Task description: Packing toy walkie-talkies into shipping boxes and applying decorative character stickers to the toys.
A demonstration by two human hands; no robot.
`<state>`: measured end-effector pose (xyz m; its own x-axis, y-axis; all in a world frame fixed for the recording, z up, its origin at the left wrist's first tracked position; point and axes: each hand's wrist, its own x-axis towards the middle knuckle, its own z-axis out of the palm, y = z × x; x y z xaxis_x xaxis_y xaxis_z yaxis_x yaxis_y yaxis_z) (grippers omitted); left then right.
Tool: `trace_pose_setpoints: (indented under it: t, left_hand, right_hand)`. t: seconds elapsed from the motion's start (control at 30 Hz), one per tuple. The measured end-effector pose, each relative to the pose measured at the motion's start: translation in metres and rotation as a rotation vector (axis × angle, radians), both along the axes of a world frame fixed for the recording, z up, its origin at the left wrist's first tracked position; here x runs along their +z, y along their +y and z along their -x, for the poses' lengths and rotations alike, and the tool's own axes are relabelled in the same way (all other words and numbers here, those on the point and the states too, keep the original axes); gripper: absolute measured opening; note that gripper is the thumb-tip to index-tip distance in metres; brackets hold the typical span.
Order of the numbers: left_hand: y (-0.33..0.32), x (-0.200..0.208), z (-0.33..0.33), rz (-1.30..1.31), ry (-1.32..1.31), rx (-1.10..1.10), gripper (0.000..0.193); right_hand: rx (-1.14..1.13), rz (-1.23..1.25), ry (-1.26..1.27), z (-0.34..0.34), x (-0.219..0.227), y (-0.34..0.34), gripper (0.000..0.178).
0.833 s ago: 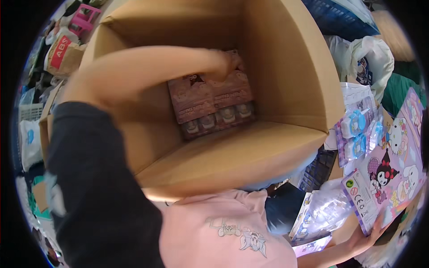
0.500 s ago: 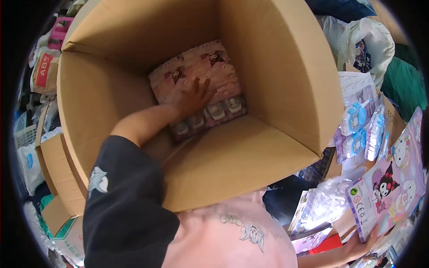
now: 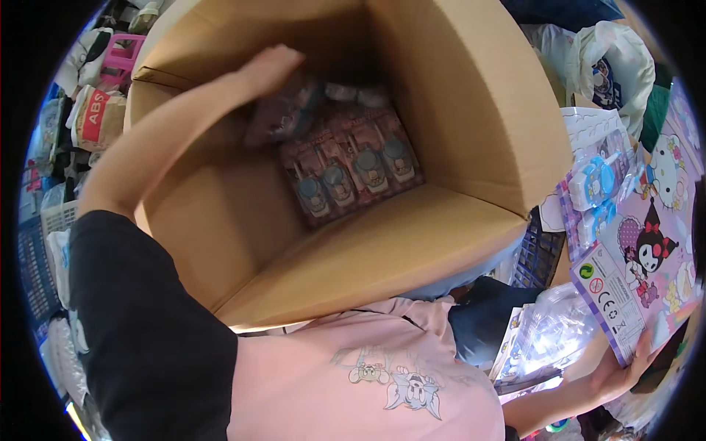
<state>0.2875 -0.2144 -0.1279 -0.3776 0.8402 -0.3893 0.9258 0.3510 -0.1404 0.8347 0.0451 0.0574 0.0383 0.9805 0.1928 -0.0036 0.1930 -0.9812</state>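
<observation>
Toy packs (image 3: 353,165) already lie inside the box (image 3: 482,125), centre; blur means I cannot tell the left hand's (image 3: 273,67) grip. Lower right, the right hand (image 3: 621,373) pinches a purple card (image 3: 625,257), outside.

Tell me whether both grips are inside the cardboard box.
No: the left grip is inside the cardboard box, but the right grip is outside it, holding the purple printed card.

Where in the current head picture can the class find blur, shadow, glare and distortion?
Head view: the left hand and the clear-and-pink plastic package just below it look motion-blurred; head view: the tall brown cardboard box is dark deep inside; head view: glare whitens the crumpled clear plastic wrap at lower right; head view: the box's right edge bows, probably from the fisheye lens.
</observation>
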Motion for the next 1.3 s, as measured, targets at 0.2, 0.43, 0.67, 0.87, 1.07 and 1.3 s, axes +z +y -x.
trace_pose_setpoints:
  t: [0.2, 0.43, 0.67, 0.87, 1.07, 1.3]
  left_hand:
    - [-0.012, -0.042, -0.074, -0.262, -0.455, 0.478, 0.063]
    - [-0.019, -0.036, -0.093, 0.195, -0.104, 0.119, 0.042]
    - [-0.029, -0.109, -0.173, 0.515, -0.750, 0.503, 0.094]
    - [-0.119, -0.288, -0.142, -0.268, 0.113, 0.135, 0.093]
    - [-0.055, -0.187, -0.139, -0.209, 0.094, 0.045, 0.102]
    - [0.022, -0.136, -0.217, -0.152, -0.329, 0.203, 0.114]
  right_hand:
    - [0.038, 0.009, -0.079, -0.007, 0.001, 0.000, 0.067]
    - [0.057, 0.005, -0.056, -0.023, -0.001, -0.008, 0.068]
    - [0.021, 0.000, -0.096, -0.015, -0.001, -0.020, 0.068]
    - [0.115, 0.043, -0.040, -0.059, -0.001, -0.014, 0.070]
    - [0.114, 0.073, -0.061, -0.064, -0.005, -0.019, 0.069]
    - [0.089, 0.080, -0.045, -0.034, 0.000, -0.032, 0.069]
